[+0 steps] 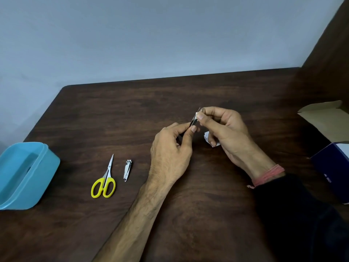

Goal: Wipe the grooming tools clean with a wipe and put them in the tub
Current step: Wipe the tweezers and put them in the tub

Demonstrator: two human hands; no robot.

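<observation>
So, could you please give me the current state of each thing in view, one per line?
Tweezers: held up, being wiped.
Wipe: crumpled, pinched on the tweezers.
Left hand: grips the tweezers.
Right hand: pinches the wipe.
Scissors: closed, lying on the table.
Nail clipper: closed, beside the scissors.
Tub: open, no tools visible inside.
Cardboard box: flap open.

On the bench point(188, 205), take the scissors point(104, 181) as the landmark. The nail clipper point(127, 170) lies just to their right, apart from them. The tub point(40, 178) stands well to their left, at the bench's left edge. Right of the scissors and farther back, both hands are raised over the bench. A box point(332, 167) sits far to the right, at the right edge.
</observation>
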